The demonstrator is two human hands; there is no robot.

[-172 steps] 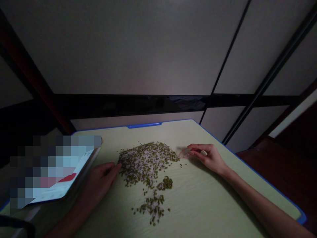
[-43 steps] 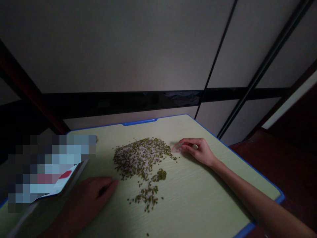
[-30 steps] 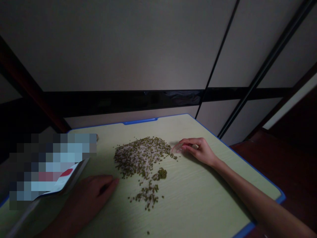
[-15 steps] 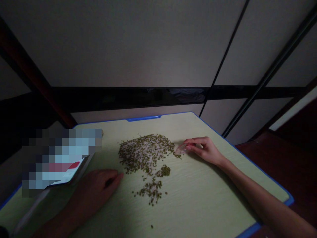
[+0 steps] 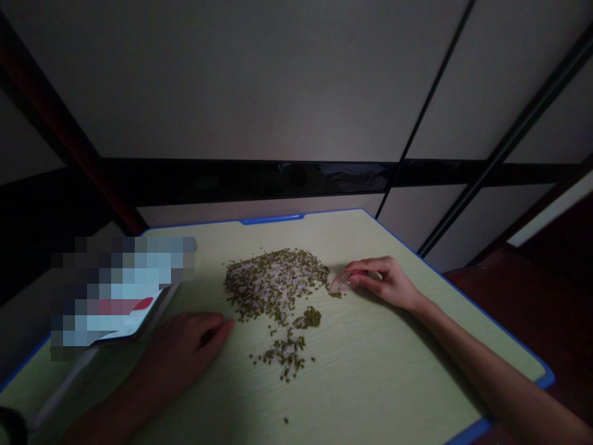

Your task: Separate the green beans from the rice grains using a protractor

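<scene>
A wide pile of small green beans mixed with pale grains (image 5: 273,284) lies on the table. At its right edge my right hand (image 5: 380,281) pinches a thin, clear piece of plastic (image 5: 341,282) between thumb and fingers, its lower edge by a few green beans. My left hand (image 5: 189,340) rests on the table left of the pile, its thumb and index fingertips close together and nothing visible in them; its other fingers are hidden. Nearer me are a small heap of green beans (image 5: 312,317) and a loose mixed patch (image 5: 285,355).
A lit tablet-like screen (image 5: 134,322), partly blurred out, leans at the left of the table (image 5: 384,383), which has a blue rim. One stray bean (image 5: 286,421) lies near the front. Cabinet panels (image 5: 259,93) stand behind the table.
The view has shifted slightly. Both hands keep nearly the same pose, and the clear plastic piece stays at the pile's right edge, tilted slightly differently.
</scene>
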